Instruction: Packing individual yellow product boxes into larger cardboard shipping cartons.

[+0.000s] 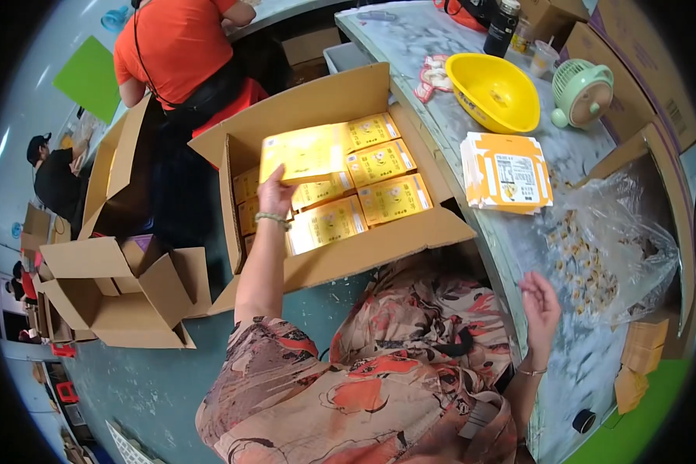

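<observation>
Yellow cartons are packed in rows inside a large open cardboard box (pixel 329 255) that stands on the floor against the counter's (pixel 441 147) left edge. One flat yellow carton (pixel 301 153) is pinched along its lower left edge by the left hand (pixel 274 193), fingers closed on it, and is held tilted just above the packed yellow cartons (pixel 363 193) near the box's far left corner. The right hand (pixel 541 305) is held open with its fingers loosely spread, empty, over the counter's near edge, just beside a clear plastic bag (pixel 619 247) of small sweets. A stack of flattened orange-and-white cartons (pixel 506 172) is seen on the counter, between a yellow bowl (pixel 495 93) and the bag. A small green fan (pixel 582 93) is set beside the bowl.
</observation>
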{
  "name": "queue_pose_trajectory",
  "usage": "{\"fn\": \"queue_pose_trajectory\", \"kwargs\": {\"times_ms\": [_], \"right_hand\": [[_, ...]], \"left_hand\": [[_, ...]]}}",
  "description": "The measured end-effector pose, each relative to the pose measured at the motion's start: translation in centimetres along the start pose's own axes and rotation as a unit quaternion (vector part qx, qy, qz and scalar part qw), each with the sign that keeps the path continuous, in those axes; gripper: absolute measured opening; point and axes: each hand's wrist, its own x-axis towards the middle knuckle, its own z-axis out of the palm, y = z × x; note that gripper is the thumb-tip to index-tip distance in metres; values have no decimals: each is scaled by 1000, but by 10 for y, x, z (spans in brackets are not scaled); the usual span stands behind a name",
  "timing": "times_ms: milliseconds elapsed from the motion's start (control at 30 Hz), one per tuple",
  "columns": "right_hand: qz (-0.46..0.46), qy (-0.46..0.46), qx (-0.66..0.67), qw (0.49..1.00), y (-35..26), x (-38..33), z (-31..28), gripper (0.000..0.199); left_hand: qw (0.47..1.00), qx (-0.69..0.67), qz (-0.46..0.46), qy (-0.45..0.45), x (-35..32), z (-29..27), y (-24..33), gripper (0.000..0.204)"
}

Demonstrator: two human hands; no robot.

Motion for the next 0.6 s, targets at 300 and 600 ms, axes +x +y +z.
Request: {"fn": "queue_pose_trajectory", "kwargs": {"times_ms": [300, 600], "right_hand": [[156, -3, -31, 987, 32, -32, 21, 31], [221, 85, -37, 971, 27, -46, 29, 27]], "left_hand": [[961, -37, 57, 267, 140, -157, 1, 40], [935, 252, 12, 248, 178, -150, -26, 42]]}}
